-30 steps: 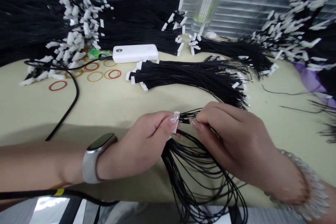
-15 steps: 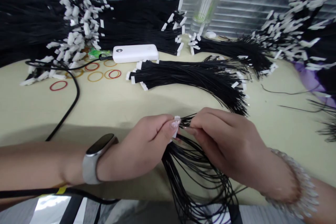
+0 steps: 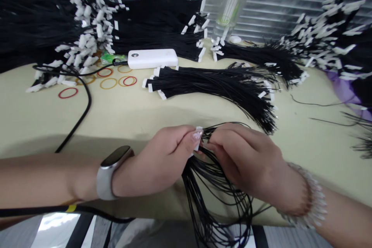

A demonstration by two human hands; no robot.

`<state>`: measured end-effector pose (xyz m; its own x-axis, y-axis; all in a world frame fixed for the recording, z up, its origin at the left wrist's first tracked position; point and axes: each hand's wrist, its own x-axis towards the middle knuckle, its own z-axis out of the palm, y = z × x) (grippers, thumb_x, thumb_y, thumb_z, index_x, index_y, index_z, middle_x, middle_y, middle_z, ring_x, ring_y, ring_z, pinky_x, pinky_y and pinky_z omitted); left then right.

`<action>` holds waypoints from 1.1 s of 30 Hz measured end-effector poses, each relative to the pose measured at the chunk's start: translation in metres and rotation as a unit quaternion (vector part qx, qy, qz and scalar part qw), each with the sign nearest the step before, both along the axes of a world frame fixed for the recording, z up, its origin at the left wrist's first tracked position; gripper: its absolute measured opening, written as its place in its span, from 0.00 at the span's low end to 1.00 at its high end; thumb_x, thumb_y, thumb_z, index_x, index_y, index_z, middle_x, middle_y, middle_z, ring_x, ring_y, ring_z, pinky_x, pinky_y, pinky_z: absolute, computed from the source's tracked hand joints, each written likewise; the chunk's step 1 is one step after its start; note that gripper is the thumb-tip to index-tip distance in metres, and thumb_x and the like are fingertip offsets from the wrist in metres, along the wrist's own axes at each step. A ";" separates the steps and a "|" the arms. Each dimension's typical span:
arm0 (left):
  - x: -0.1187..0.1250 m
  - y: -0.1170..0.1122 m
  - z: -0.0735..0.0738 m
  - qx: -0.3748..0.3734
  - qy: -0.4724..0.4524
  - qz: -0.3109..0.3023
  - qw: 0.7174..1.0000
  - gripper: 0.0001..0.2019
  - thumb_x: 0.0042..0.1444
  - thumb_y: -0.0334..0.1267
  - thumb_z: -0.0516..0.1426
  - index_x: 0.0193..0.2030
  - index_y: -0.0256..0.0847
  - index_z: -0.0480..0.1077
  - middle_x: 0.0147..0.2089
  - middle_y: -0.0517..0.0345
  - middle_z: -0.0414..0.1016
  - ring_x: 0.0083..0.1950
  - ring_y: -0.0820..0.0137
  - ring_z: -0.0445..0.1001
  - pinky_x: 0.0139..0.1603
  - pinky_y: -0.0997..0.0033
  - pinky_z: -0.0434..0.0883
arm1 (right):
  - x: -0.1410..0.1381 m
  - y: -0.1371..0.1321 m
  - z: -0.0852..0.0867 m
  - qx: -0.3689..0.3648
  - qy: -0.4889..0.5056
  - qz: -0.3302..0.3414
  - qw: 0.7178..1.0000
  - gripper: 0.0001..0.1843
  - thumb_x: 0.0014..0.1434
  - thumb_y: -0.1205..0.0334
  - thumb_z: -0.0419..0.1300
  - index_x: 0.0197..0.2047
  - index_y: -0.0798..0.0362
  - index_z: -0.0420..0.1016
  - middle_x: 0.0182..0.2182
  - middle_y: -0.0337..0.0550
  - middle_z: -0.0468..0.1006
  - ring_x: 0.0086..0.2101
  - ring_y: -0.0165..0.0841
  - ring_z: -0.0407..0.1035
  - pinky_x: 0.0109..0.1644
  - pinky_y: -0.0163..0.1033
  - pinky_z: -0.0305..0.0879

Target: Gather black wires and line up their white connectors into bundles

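My left hand (image 3: 167, 159) pinches a white plug connector (image 3: 198, 138) between thumb and fingers. Thin black wires (image 3: 209, 131) run out of it to the right. Close beside it, my right hand (image 3: 247, 155) has its thumb and forefinger pressed together on some of these wires near the connector; their tips are partly hidden. Below both hands a looped bundle of black wires (image 3: 221, 209) hangs over the table's front edge. Just beyond lies another bundle of black wires (image 3: 209, 81) with white connectors at its left end.
Red and yellow rubber bands (image 3: 108, 83) lie left of a white power bank (image 3: 152, 59), whose black cable (image 3: 84, 112) curves to the front. Piles of wires (image 3: 37, 27) stand at the back. A bottle (image 3: 232, 4) is by the blinds, and more connectors (image 3: 316, 38) are at right.
My right hand has shifted slightly left, its fingers still at the wires by the connector. A few wires now arch up behind it. My left hand keeps its pinch.
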<state>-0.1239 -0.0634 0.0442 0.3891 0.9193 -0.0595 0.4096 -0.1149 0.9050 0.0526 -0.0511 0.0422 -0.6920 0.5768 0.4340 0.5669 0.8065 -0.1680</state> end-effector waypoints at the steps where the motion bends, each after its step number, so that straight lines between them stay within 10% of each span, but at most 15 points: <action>1: 0.000 0.001 -0.001 -0.006 -0.006 0.002 1.000 0.15 0.60 0.42 0.40 0.26 0.39 0.58 0.26 0.65 0.60 0.28 0.77 0.58 0.31 0.77 0.58 | 0.000 0.001 0.001 -0.001 -0.001 -0.007 1.000 0.05 0.53 0.74 0.50 0.33 0.57 0.64 0.31 0.42 0.69 0.33 0.27 0.62 0.34 0.33 0.58; 22: -0.002 0.008 -0.012 -0.063 -0.089 0.106 0.988 0.19 0.57 0.50 0.43 0.24 0.38 0.58 0.23 0.64 0.56 0.25 0.79 0.56 0.26 0.79 0.58 | 0.017 0.013 0.029 0.017 0.014 -0.081 0.996 0.15 0.51 0.56 0.57 0.21 0.55 0.58 0.24 0.41 0.62 0.25 0.26 0.56 0.24 0.33 0.52; 26: -0.002 0.011 -0.011 -0.104 -0.131 0.110 0.980 0.18 0.56 0.51 0.43 0.29 0.39 0.62 0.23 0.64 0.61 0.22 0.79 0.59 0.25 0.78 0.62 | 0.023 0.002 0.043 -0.147 0.012 -0.052 0.988 0.19 0.53 0.56 0.55 0.17 0.56 0.57 0.17 0.36 0.57 0.18 0.21 0.51 0.19 0.31 0.48; 30: 0.000 0.013 -0.013 -0.105 -0.147 0.143 0.973 0.19 0.56 0.52 0.43 0.29 0.39 0.62 0.23 0.64 0.62 0.20 0.79 0.60 0.25 0.77 0.65 | 0.022 -0.006 0.050 -0.385 -0.076 0.000 0.920 0.17 0.54 0.55 0.53 0.19 0.55 0.59 0.14 0.34 0.56 0.16 0.20 0.50 0.18 0.29 0.46; 33: 0.002 0.013 -0.013 -0.101 -0.121 0.154 0.975 0.19 0.55 0.53 0.44 0.29 0.39 0.64 0.22 0.63 0.63 0.21 0.77 0.63 0.24 0.78 0.64 | 0.012 -0.008 0.046 -0.427 -0.129 -0.014 0.895 0.11 0.57 0.57 0.49 0.26 0.52 0.63 0.17 0.33 0.62 0.19 0.20 0.54 0.23 0.28 0.49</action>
<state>-0.1222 -0.0507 0.0314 0.1208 0.9737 -0.1929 0.1674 0.1716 0.9708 0.0644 -0.0592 0.0887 -0.6859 0.6409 -0.3447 0.6933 0.4315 -0.5771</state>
